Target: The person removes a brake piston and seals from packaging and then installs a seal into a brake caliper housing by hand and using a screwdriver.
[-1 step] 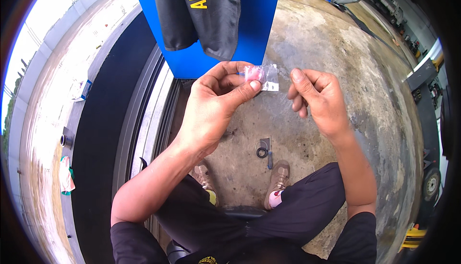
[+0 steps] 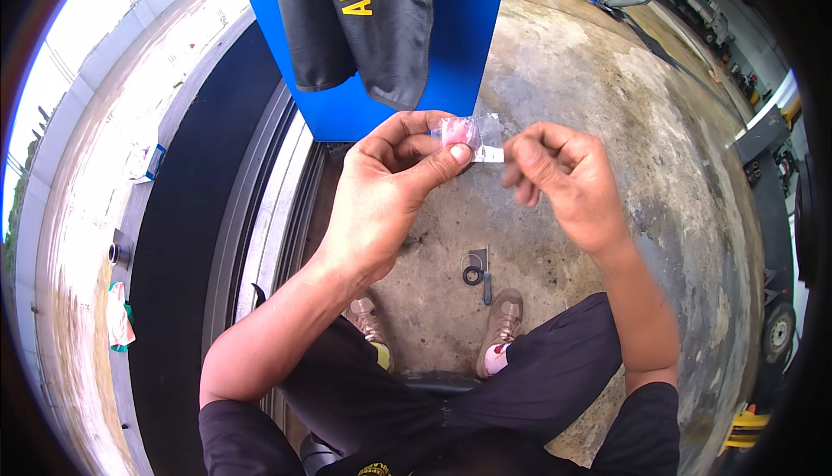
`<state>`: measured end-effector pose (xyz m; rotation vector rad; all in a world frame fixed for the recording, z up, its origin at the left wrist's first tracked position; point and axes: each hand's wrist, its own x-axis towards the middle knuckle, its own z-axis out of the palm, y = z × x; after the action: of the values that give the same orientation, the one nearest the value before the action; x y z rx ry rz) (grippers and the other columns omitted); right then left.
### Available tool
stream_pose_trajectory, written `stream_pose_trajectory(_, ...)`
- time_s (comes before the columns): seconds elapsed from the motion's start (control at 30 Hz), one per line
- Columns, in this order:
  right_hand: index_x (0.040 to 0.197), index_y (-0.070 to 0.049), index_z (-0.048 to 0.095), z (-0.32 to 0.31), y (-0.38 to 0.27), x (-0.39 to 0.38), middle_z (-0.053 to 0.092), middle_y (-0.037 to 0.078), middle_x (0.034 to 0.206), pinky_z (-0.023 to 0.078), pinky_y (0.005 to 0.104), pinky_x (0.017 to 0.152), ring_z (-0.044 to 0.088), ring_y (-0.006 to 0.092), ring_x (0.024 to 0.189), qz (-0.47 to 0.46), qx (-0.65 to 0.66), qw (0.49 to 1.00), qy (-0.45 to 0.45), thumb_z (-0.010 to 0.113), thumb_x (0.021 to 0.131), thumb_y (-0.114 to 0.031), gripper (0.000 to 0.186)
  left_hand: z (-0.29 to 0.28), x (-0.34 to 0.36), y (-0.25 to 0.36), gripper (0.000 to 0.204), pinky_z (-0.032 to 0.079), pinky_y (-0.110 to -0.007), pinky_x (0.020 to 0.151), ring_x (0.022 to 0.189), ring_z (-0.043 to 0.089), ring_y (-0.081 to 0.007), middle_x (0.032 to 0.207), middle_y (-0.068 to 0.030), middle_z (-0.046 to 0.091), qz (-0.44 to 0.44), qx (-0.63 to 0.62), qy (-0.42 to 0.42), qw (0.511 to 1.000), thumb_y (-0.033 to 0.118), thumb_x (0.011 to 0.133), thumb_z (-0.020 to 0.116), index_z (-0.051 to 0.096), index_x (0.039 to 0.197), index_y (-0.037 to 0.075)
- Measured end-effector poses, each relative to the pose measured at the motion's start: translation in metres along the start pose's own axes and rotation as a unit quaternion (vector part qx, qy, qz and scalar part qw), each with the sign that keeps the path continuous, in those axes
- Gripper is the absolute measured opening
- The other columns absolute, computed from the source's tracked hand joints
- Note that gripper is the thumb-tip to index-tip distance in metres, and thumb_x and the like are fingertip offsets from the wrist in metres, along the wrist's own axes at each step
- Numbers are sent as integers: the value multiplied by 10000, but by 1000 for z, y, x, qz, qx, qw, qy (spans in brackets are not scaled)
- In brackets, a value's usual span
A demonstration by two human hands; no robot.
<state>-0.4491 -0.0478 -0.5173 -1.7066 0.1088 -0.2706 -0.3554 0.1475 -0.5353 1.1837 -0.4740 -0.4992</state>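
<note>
Clear packet [image 2: 489,140] pinched in your left hand [image 2: 379,188]; your right hand [image 2: 574,183], blurred, curls at its three o'clock, can't tell if gripping!

Packet [image 2: 489,136]: left hand [image 2: 386,177] blocks its left side; right hand [image 2: 563,173] crowds its right edge, any gap lost in blur. Ahead and left, cabinet [image 2: 464,51] and hanging cloth [image 2: 394,43] bar passage. Way open right of right hand, over floor [image 2: 667,155]; also down between forearms [image 2: 640,320], ring [image 2: 465,278] and shoes [image 2: 501,318] low there.
</note>
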Motion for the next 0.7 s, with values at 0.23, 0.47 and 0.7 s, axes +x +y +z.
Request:
stream_pose_trajectory(0.23, 993, 16, 726, -4, 15, 13, 680, -12, 788, 476, 197, 626, 581, 25, 702, -62, -2, 998, 5, 726, 997, -138, 153, 10, 16, -4, 265, 504, -258, 903, 937, 658, -90, 1001, -16, 727, -25, 33, -31, 999, 113, 931, 801, 681, 1150, 25)
stream_pose_trajectory(0.47, 984, 14, 716, -5, 20, 14, 690, 10, 796, 479, 221, 611, 588, 39, 696, -74, -37, 996, 40, 691, 1013, -108, 128, 10, 25, -11, 185, 518, -245, 803, 828, 652, -85, 936, -23, 731, -72, 111, -52, 990, 152, 928, 810, 727, 1034, 24)
stream_pose_trajectory(0.7, 1033, 25, 705, -5, 26, 16, 705, 18, 841, 517, 216, 661, 629, 48, 752, -82, -4, 996, 48, 680, 1011, -67, 98, 12, 32, -13, 215, 525, -251, 783, 840, 658, -98, 947, -43, 743, -149, 7, -73, 986, 193, 924, 816, 738, 1040, 29)
